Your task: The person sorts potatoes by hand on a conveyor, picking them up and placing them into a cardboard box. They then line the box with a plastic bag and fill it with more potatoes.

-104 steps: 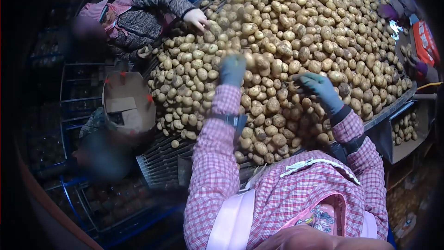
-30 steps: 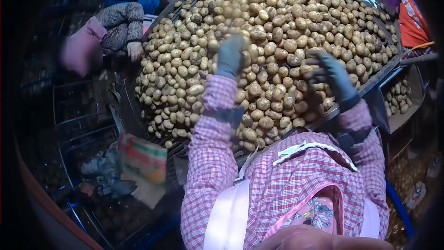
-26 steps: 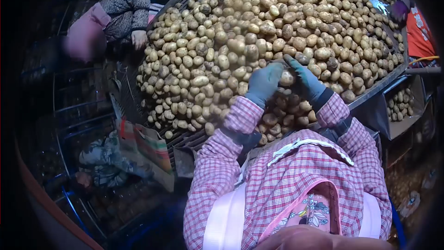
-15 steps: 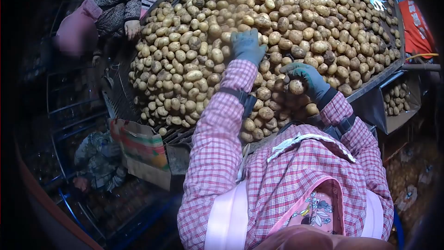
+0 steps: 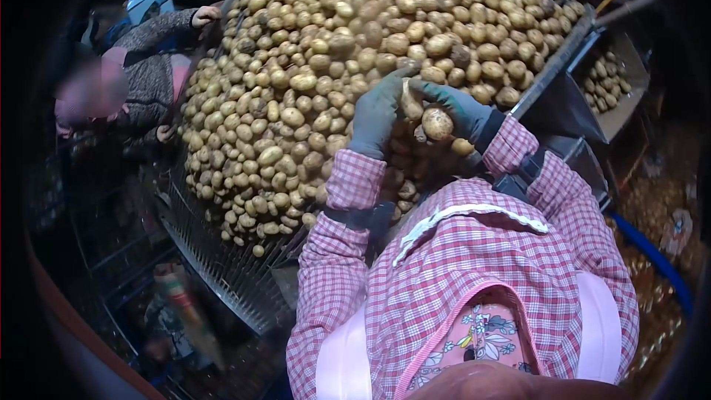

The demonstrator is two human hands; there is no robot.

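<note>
Both of my hands wear grey-green work gloves and meet over the near side of a large heap of potatoes (image 5: 296, 78). My left hand (image 5: 374, 115) has its fingers curled at the upper end of a long, pale potato (image 5: 411, 100) between the hands. My right hand (image 5: 463, 112) is closed around a rounder, dirt-marked potato (image 5: 437, 124) on its palm side. The fingertips of both hands come close together above these potatoes. More potatoes lie in shadow just under my wrists.
A slatted metal grate (image 5: 215, 267) edges the heap at left. At right, a metal chute (image 5: 611, 122) holds smaller potatoes beside the rim (image 5: 552, 70). A co-worker (image 5: 144, 85) stands at left, one hand at the edge. A printed carton (image 5: 185, 304) is lower left; a blue hose (image 5: 652, 259) lies right.
My left hand has drawn back from the heap toward my right hand, which still holds its potato. The view has turned. The carton has come away from the grate; the co-worker's arm has reached out.
</note>
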